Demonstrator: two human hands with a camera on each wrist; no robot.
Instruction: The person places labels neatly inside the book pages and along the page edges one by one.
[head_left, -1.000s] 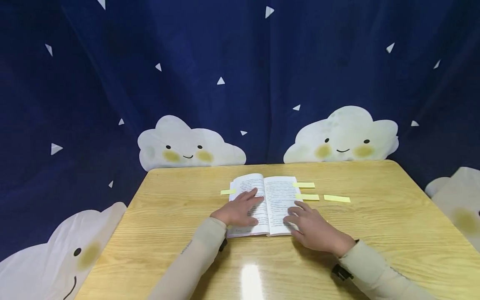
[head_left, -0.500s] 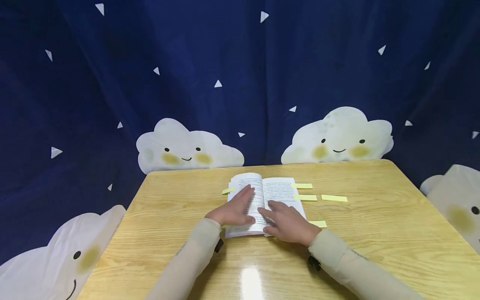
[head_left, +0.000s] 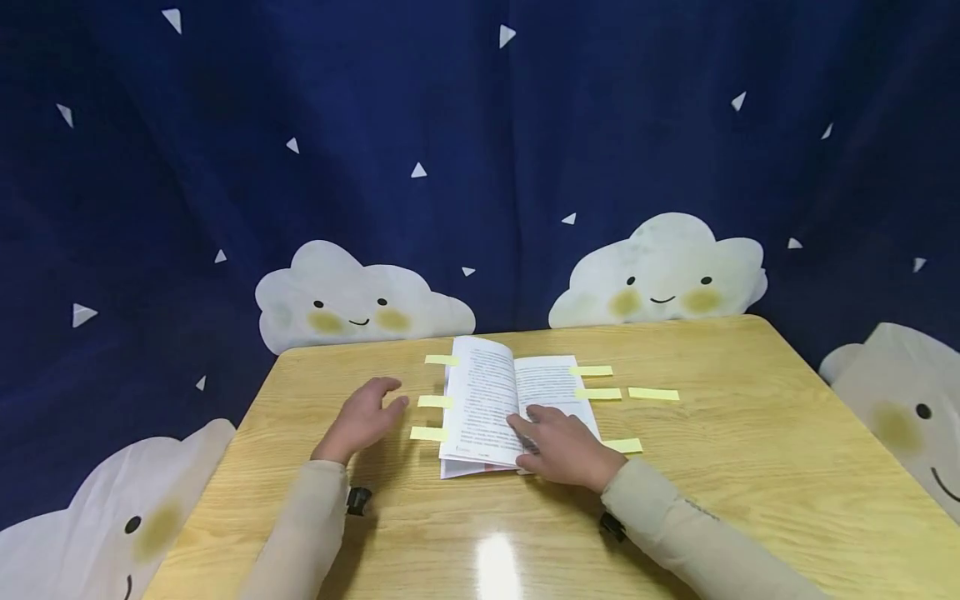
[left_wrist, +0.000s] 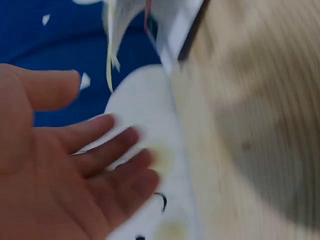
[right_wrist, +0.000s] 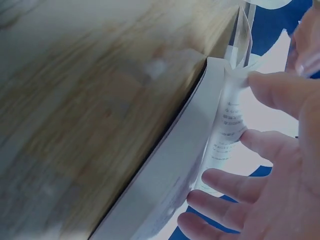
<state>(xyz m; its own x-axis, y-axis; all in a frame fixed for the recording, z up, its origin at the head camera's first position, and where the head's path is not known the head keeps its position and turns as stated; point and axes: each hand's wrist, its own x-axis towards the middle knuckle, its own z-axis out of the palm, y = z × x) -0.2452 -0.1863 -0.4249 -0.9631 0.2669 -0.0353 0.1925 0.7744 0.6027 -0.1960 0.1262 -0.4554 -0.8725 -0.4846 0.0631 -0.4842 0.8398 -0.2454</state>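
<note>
An open book [head_left: 480, 400] with printed text lies on the table, its left-hand pages lifted a little off those below. My right hand [head_left: 566, 446] rests on the book near the lower spine, fingers spread; in the right wrist view the fingertips [right_wrist: 250, 137] touch the page. To the left of the book, my left hand [head_left: 362, 419] is apart from it, fingers relaxed and holding nothing, as the left wrist view also shows. Yellow sticky tabs [head_left: 429, 433] stick out from the left edge, and more tabs [head_left: 597, 393] from the right edge.
A loose yellow sticky strip [head_left: 653, 394] lies on the wooden table [head_left: 405, 533] right of the book. Behind the table hangs a dark blue curtain [head_left: 360, 100] with cloud prints. A dark wrist device [head_left: 359, 501] is strapped under the left sleeve.
My right hand moved left from the right page's edge to the spine. My left hand came off the left page and moved left, uncovering tabs; the left pages now stand higher.
</note>
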